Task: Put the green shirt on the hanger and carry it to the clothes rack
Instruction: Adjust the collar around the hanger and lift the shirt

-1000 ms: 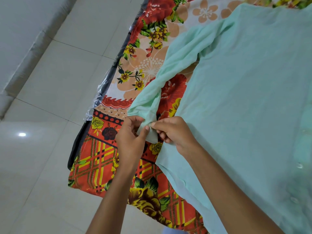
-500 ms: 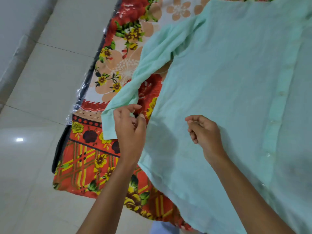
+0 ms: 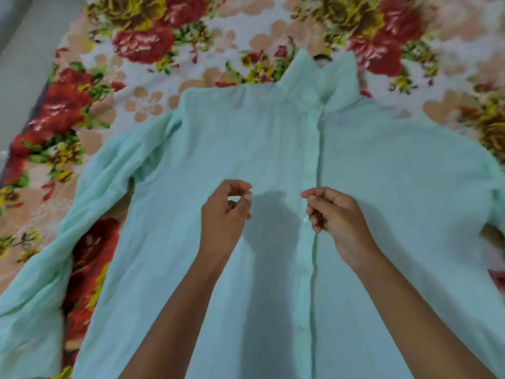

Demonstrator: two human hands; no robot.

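The green shirt (image 3: 369, 203) lies flat and face up on a flowered bedsheet (image 3: 153, 86), buttoned down its front, collar at the far end. A dark hanger hook (image 3: 322, 58) peeks out from the collar; the hanger's body is hidden under the cloth. My left hand (image 3: 225, 212) hovers over the chest left of the button strip, fingers loosely curled and holding nothing. My right hand (image 3: 332, 214) hovers just over the button strip, fingers curled and empty too. The left sleeve trails down toward the near left.
The flowered bedsheet covers the bed all around the shirt. A strip of pale floor (image 3: 24, 45) shows at the far left past the bed's edge.
Both hands let go of the left sleeve cuff and moved right over the shirt's chest. The view swung from the bed's left edge to the collar and button strip.
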